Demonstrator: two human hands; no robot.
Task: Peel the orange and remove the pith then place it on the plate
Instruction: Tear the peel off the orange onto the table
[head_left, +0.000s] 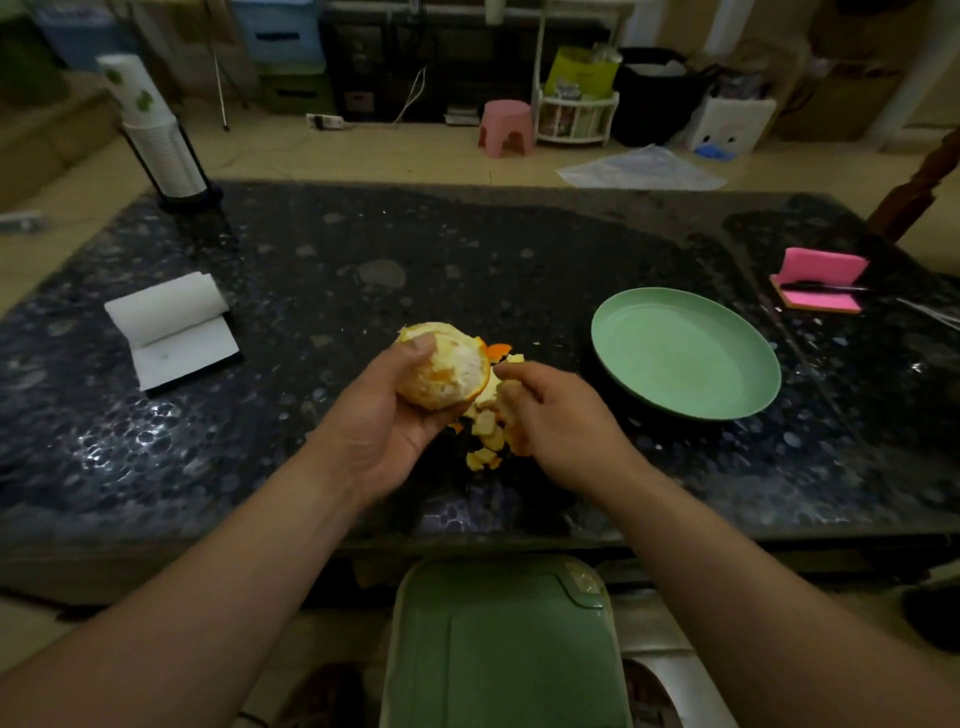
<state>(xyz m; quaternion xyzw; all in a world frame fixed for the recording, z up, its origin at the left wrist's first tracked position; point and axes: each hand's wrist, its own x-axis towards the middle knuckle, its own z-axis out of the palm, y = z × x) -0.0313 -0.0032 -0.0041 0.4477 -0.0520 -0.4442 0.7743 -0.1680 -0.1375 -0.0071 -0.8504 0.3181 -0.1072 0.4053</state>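
Mostly peeled orange (447, 366) in left hand (384, 415); peel scraps (485, 423) nr plate (685, 358).

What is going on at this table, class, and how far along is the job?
A person is peeling a round orange fruit. The left hand grips it, mostly stripped and showing pale pith, above the dark speckled table. The right hand pinches a small scrap of peel beside it. Below the hands, loose peel pieces lie heaped. The round green plate to the right does not hold the orange yet.
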